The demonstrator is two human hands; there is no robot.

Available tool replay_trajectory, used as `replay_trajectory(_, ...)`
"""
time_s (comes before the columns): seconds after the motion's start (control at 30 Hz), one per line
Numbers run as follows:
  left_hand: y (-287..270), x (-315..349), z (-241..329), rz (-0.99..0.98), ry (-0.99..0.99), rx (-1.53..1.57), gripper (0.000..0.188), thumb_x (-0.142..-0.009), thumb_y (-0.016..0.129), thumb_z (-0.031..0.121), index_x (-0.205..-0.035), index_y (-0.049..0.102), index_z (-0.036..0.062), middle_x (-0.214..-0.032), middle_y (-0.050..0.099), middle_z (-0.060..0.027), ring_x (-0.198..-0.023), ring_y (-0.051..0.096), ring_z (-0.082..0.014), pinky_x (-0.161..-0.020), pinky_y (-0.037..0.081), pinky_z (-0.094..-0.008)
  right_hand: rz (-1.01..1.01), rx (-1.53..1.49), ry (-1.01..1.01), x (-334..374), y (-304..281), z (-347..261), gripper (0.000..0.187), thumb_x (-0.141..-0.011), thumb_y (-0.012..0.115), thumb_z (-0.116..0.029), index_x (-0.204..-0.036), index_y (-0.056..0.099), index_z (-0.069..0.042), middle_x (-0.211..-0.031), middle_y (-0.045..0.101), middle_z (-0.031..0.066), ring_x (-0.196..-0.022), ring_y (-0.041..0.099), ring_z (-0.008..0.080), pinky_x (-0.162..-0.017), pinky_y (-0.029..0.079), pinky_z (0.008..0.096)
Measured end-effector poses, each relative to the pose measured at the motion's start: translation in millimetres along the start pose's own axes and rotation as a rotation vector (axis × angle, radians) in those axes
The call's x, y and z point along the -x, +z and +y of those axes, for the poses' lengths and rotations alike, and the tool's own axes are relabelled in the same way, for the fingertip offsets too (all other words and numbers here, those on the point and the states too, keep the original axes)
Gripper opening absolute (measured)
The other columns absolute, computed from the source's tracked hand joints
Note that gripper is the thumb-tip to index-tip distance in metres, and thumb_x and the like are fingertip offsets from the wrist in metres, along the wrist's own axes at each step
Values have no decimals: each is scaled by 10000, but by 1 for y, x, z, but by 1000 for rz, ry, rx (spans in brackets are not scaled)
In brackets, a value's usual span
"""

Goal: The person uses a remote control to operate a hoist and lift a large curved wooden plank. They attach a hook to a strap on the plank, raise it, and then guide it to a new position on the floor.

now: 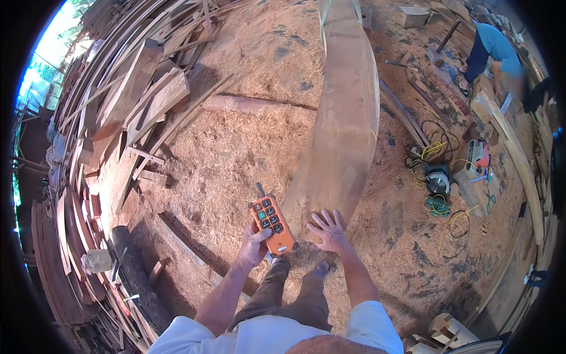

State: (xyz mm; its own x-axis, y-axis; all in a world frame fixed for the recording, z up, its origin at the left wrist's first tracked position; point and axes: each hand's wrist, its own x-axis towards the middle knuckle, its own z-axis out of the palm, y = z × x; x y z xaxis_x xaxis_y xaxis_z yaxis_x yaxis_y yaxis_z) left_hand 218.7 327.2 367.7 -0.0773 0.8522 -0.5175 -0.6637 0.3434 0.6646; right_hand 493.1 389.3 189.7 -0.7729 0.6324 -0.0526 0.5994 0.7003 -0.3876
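My left hand [253, 244] is wrapped round an orange remote control [272, 225] with two columns of dark buttons, one of them green, and a short antenna at its upper end. The thumb lies on the lower part of its face. My right hand [328, 231] has its fingers spread over the near end of a long, wide wooden slab [348, 106]. The palm seems to rest on the wood. Green-white straps [357, 10] run up from the slab's far end, and what they hang from is out of view.
Sawdust and shavings cover the floor. Stacked boards and beams [135, 88] fill the left side, with a dark log [135, 277] nearer me. At right lie a power tool [437, 180], tangled cords [435, 150] and a long pole [519, 153]. A person in blue [498, 47] bends over at far right.
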Motion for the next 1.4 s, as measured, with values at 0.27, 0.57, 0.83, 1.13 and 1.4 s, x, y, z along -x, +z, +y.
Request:
replay_trajectory(0.27,0,4,-3,61,-47,16,618,-868,611,-66,-1454,437,24,-1274,635,-121,-1181,657,-252,-1071,537,-444,-2,37,8,-1,-1,1,872,-686,856,-483,-1487,554,-321,-1638,375,30,-1536,271,357,-1258,123,667)
replay_trajectory(0.57,-11,5,-7,36,-55,66,635,-886,613,-55,-1481,415,44,-1299,623,-118,-1202,649,-252,-1068,542,-457,-14,40,0,-12,-1,5,891,-674,867,-474,-1489,545,-311,-1640,371,58,-1538,259,383,-1256,120,677)
replay_trajectory(0.83,-21,11,-12,48,-60,40,664,-888,601,-60,-1507,386,49,-1320,619,-127,-1209,651,-258,-1078,535,-470,-12,8,-16,-25,-1,-3,883,-674,881,-442,-1478,555,-282,-1632,381,64,-1534,265,387,-1248,134,681)
replay_trajectory(1.13,-48,8,-10,92,-73,68,657,-892,594,-58,-1505,382,44,-1332,612,-139,-1220,647,-276,-1077,534,-486,-19,-7,-20,-56,1,-13,918,-674,875,-451,-1507,517,-305,-1643,358,63,-1535,263,393,-1247,128,690)
replay_trajectory(1.4,-57,12,15,126,-45,65,617,-861,618,-32,-1447,433,20,-1276,644,-136,-1172,669,-271,-1086,529,-470,-69,21,-18,-85,9,-28,920,-690,874,-480,-1520,508,-327,-1675,306,54,-1556,221,376,-1253,103,684)
